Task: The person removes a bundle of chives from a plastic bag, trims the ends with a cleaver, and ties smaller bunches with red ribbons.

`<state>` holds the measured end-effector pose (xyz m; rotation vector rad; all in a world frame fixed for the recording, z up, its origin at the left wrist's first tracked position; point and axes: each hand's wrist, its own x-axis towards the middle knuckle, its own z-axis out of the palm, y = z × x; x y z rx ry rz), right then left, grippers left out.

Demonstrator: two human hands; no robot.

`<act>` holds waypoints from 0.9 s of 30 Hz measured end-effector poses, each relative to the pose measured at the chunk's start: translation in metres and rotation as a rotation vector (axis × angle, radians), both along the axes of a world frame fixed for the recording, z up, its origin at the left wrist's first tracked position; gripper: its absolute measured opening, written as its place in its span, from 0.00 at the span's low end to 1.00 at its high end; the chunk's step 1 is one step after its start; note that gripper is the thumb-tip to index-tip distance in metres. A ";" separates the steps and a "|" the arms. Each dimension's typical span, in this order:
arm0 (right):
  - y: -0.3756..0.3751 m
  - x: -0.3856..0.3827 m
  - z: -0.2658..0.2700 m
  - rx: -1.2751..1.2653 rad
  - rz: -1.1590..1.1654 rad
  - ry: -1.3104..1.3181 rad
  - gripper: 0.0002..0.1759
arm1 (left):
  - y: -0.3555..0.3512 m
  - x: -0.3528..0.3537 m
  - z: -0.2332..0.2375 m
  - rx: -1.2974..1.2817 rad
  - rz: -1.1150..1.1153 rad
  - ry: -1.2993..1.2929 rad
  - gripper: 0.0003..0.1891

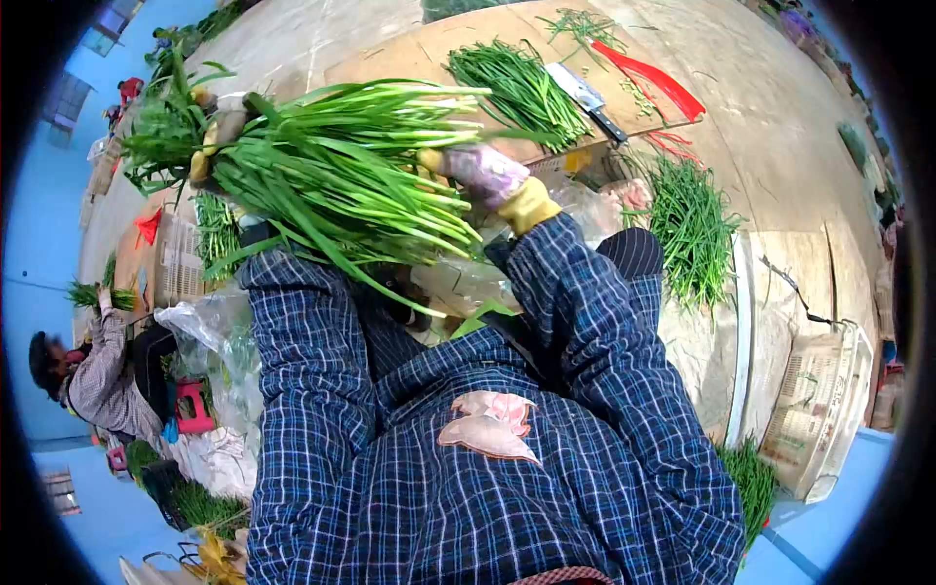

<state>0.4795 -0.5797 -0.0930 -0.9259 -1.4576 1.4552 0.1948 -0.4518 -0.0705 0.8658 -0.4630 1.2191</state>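
Note:
A large bunch of garlic chives [341, 161] lies across both hands, leafy tips to the left and pale stalk ends to the right. My left hand [219, 136], in a soiled glove, is closed round the leafy part. My right hand [483, 173], in a purple-and-white glove with a yellow cuff, is closed on stalks at the right end; some of its fingers are hidden. Beyond the bunch, a knife [585, 99] with a black handle rests on a board [414, 63], beside a pile of chives [512, 93].
Red strips [653, 78] lie on the board's right side. More chives [692, 229] are heaped to the right, near a plastic crate [809, 409]. At left, a person [107, 380] sits by a pink stool [195, 405]. Clear plastic sheeting [219, 336] lies beside my left leg.

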 end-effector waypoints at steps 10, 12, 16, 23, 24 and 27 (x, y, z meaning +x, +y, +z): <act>-0.002 0.004 -0.055 0.263 -0.244 0.103 0.04 | -0.023 0.020 0.024 0.046 -0.164 -0.105 0.30; -0.011 0.024 -0.072 -0.079 -0.168 0.371 0.06 | -0.014 0.007 0.018 0.032 -0.135 -0.081 0.29; -0.015 0.079 -0.140 -0.217 -0.067 0.169 0.21 | 0.024 -0.046 -0.004 -0.061 0.124 -0.027 0.27; 0.000 0.031 -0.060 0.088 -0.125 -0.193 0.30 | 0.019 -0.016 0.008 0.019 -0.045 -0.023 0.19; -0.003 0.016 -0.043 0.011 -0.068 0.067 0.29 | 0.013 0.000 0.013 0.041 -0.152 -0.023 0.14; 0.008 -0.013 -0.023 -0.076 0.015 0.274 0.23 | 0.009 0.021 0.017 -0.055 -0.010 -0.020 0.13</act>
